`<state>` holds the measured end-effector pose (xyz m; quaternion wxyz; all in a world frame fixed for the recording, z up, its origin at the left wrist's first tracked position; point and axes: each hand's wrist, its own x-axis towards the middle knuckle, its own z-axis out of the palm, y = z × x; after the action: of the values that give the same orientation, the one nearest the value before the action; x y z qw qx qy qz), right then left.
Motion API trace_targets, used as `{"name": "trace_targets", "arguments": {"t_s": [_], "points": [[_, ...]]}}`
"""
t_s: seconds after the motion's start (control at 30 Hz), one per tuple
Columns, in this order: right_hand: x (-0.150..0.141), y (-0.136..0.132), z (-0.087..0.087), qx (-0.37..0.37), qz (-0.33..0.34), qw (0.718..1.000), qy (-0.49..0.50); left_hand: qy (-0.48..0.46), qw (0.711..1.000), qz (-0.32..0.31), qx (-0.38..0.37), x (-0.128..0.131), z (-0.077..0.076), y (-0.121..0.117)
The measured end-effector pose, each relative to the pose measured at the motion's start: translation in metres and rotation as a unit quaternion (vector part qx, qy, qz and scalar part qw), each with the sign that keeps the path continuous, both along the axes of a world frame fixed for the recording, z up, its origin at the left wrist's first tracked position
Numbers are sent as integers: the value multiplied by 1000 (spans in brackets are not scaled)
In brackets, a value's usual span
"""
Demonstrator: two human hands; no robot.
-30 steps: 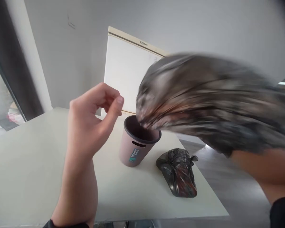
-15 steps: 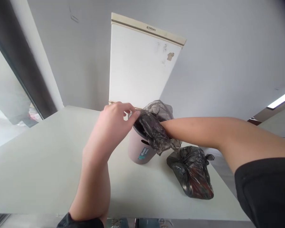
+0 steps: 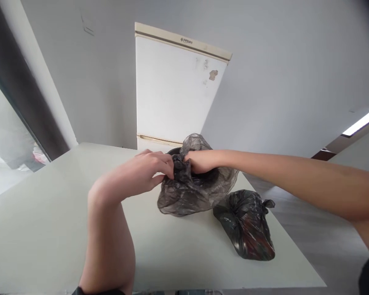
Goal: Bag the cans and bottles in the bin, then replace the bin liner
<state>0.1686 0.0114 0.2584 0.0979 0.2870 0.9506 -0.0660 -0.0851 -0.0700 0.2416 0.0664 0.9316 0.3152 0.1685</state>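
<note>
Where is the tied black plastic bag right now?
In the head view, the tied black plastic bag lies right of centre on the flat pale table, near its right edge, below and right of the loose translucent grey plastic bag.

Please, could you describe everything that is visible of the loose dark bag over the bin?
The loose bag is thin, crumpled and partly see-through, grey to nearly black, apparently plastic. Its mouth is open, and it drapes over the bin, hiding the bin's front; one part stands up at the back. The left hand touches its left side, while the right hand reaches into its mouth. Its lower right edge comes near the tied bag on the table; I cannot tell whether they touch.
</note>
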Motion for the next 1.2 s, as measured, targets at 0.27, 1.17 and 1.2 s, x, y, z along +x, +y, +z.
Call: {"name": "trace_targets", "arguments": {"t_s": [0.27, 1.17, 1.2], "points": [[76, -4, 3, 170, -220, 952, 126, 8, 955, 267, -133, -26, -32, 25], [100, -119, -39, -42, -259, 943, 205, -26, 946, 284, -154, 32, -4, 7], [104, -113, -41, -21, -300, 929, 214, -25, 947, 275, -164, 29, -5, 9]]}}
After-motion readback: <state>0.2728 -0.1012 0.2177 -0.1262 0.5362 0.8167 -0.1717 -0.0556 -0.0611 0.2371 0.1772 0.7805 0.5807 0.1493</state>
